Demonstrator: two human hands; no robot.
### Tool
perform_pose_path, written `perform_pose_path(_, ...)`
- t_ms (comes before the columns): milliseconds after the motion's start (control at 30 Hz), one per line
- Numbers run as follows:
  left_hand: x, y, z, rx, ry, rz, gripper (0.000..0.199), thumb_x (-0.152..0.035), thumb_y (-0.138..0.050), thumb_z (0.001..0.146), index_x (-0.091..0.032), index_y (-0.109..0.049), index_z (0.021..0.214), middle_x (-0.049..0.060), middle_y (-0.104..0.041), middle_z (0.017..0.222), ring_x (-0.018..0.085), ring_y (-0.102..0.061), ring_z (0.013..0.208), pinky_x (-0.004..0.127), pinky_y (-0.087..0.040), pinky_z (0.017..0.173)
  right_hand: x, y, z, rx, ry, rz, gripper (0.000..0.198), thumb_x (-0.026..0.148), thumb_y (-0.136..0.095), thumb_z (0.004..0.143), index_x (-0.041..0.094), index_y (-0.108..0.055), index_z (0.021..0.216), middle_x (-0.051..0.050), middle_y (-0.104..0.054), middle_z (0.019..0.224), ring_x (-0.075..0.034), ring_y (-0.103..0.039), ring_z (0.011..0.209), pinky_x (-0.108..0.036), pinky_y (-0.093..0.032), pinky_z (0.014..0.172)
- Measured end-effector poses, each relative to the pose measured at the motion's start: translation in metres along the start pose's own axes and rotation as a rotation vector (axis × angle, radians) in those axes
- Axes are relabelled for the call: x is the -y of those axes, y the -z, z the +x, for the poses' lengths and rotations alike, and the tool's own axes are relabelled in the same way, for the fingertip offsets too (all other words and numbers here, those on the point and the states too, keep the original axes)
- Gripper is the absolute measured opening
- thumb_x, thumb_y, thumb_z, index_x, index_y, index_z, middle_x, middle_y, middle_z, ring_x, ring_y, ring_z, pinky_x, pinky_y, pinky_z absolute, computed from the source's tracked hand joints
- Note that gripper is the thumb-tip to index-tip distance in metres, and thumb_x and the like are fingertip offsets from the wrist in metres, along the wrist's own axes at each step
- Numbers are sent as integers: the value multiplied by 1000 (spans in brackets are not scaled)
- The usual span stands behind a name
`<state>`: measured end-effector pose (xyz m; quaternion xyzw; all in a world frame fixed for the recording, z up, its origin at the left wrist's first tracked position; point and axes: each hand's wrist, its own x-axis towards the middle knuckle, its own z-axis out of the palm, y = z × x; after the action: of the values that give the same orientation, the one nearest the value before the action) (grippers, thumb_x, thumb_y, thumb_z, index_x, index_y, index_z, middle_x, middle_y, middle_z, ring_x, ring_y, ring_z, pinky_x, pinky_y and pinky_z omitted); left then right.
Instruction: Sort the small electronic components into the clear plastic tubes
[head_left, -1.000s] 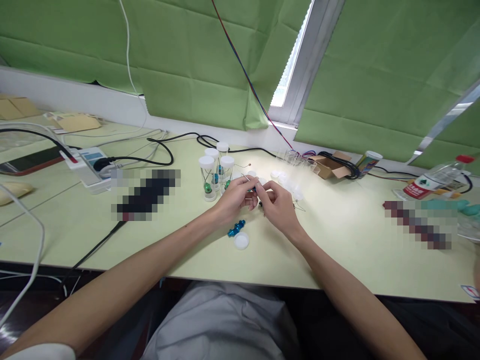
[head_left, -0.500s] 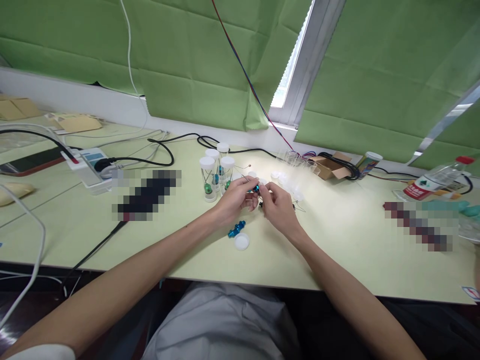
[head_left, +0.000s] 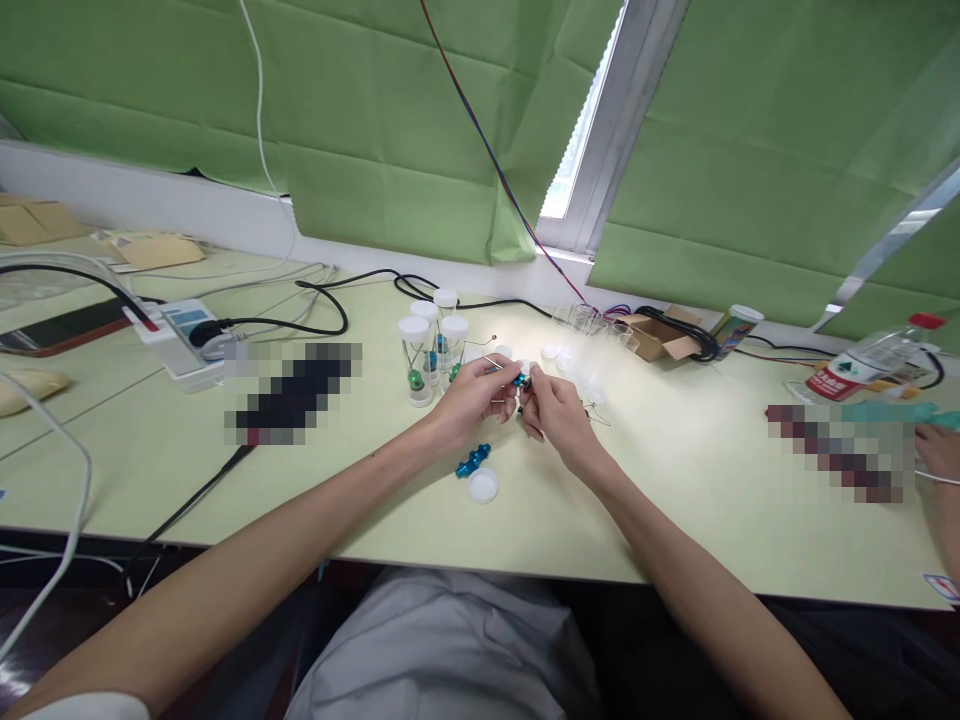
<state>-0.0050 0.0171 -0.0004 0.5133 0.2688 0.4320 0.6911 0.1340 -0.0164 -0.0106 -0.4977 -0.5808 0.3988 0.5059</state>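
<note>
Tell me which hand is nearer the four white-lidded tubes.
Left. The left hand is just to the right of the white-lidded tubes, on the near side; the right hand is farther right, beyond the left hand.

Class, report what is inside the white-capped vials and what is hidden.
Green pieces show in the two front vials, blue ones in the two behind. The left hand partly covers the right front vial's bottom; nearer vials obscure the rearmost one's.
</note>
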Motion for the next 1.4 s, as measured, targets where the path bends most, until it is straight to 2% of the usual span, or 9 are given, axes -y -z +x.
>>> perform_pose_path(167,0,-2,0,-26,-4,-50,23,-31,-73,81,-17,-55,76,-2,-55,57,8,-49,44,21,-39,45,-2,0,0,-40,41,-29,52,68,-39,94,23,-44,68,6,-41,41,-12,-42,35,-26,-36,40)
perform_pose_path(400,-3,-4,-1,-41,-15,-60,24,-31,-73,81,-17,-55,73,-3,-52,56,8,-49,45,20,-38,45,2,1,-3,-38,86,-27,42,62,-62,85,23,-45,81,10,-45,43,-9,-39,36,-22,-33,40)
perform_pose_path(667,-4,-6,-3,-19,15,-116,23,-27,-69,83,-18,-51,73,-2,-52,56,8,-48,44,20,-37,45,0,-1,-2,-39,88,-19,46,64,-50,91,22,-46,70,7,-42,42,-11,-42,36,-25,-35,40)
perform_pose_path(900,2,-4,-1,19,-2,-112,26,-31,-71,83,-18,-50,73,-1,-55,58,9,-51,47,22,-39,47,-2,0,0,-58,56,-35,60,66,-37,95,21,-47,58,4,-42,38,-10,-39,34,-26,-37,41)
perform_pose_path(1200,0,-4,0,-37,-39,-102,25,-31,-70,83,-17,-53,72,-2,-53,57,9,-50,47,21,-38,46,0,1,-2,-71,87,-42,43,62,-60,86,22,-47,76,9,-43,42,-9,-38,36,-23,-31,40)
perform_pose_path(1400,0,-5,-1,-28,-41,-81,24,-30,-68,85,-17,-52,72,-1,-54,58,9,-50,47,21,-39,46,-2,0,-1,-62,113,-54,49,65,-53,89,21,-48,68,7,-42,42,-9,-38,37,-24,-33,41)
